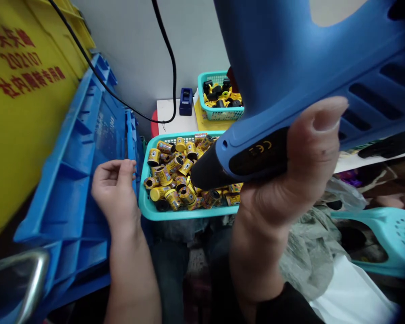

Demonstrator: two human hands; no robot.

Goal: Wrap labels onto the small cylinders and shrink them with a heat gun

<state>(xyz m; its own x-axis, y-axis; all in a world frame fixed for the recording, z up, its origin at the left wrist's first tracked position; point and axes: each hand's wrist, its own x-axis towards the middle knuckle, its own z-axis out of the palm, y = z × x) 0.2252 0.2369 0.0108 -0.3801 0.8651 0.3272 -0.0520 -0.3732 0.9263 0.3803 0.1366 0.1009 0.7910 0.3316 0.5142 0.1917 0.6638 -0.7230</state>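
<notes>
Small, cramped workshop, prob. for piece-work packing or assembly. Signs: teal plastic basket (189,214) heaped w/ yellow-and-black cylindrical parts (165,173), plus 2nd teal basket (221,114) of similar parts further back by white bench (168,112). Also blue heat gun (307,58) w/ CE mark, black power cord (168,58) along bare white wall (128,45), navy tape dispenser (186,101). Blue plastic crate (70,148) & yellow plastic crate (27,76) w/ red Chinese lettering at left; teal plastic stool (384,234) low at right.
</notes>
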